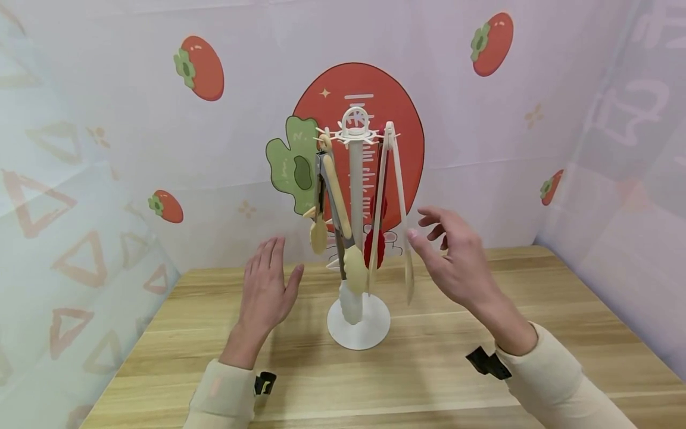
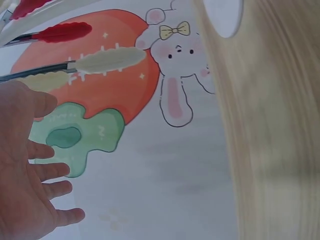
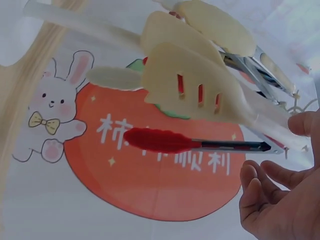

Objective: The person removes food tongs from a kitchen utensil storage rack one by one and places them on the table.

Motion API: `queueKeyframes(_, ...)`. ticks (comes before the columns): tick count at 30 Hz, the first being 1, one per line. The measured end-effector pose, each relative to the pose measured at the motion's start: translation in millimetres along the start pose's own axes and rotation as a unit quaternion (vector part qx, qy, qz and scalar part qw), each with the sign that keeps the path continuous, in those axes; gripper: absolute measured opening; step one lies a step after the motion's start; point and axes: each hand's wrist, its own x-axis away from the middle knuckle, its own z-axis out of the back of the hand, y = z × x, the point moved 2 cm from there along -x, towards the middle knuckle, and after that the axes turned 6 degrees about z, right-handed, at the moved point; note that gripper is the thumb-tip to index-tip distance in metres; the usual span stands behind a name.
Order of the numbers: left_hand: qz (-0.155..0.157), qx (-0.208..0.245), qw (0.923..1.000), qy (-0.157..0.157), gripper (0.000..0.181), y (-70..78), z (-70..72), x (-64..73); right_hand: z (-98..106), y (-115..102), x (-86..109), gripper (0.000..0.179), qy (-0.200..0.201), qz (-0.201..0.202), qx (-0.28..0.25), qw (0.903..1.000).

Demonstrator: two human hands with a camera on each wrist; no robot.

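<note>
A white rotating-style utensil stand (image 1: 356,179) stands upright with several tongs hanging from its hooked top. On its right side hang cream tongs (image 1: 399,185) with broad ends, one slotted (image 3: 195,85). My right hand (image 1: 455,259) is beside them, thumb and fingers apart and loosely bent; the thumb is close to one arm, and whether it touches I cannot tell. Cream-tipped metal tongs (image 1: 337,196) hang at the left front, red-tipped tongs (image 3: 160,140) behind. Left of the stand, my left hand (image 1: 265,289) is held with straight fingers, palm toward the stand, gripping nothing.
The stand's round white base (image 1: 370,336) sits on a wood-grain table (image 1: 429,369). Behind hangs a pale cloth (image 1: 246,149) printed with persimmons and a rabbit. More printed cloth rises at both sides. Each wrist carries a black strap mount (image 1: 489,363).
</note>
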Motion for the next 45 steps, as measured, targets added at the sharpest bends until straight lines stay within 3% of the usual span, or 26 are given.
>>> queueKeyframes(7,-0.002,0.012,0.9999,0.005,0.067,8.9,7.5,-3.3,-9.0,-13.4,-10.3,0.047,0.021,0.021,0.006,0.9995)
queueKeyframes(21,0.015,0.044,0.9989,0.005,0.067,21.4,17.5,-7.4,-25.7,-27.1,-24.4,0.057,0.061,0.011,0.029,0.9977)
queueKeyframes(31,0.012,0.056,0.9982,0.019,0.067,26.3,21.7,-9.5,-35.4,-32.3,-38.5,0.065,0.097,-0.004,0.076,0.9924)
queueKeyframes(45,-0.005,0.068,0.9961,0.056,0.066,34.9,34.5,-13.1,-40.2,-33.0,-45.6,0.068,0.106,-0.01,0.143,0.984)
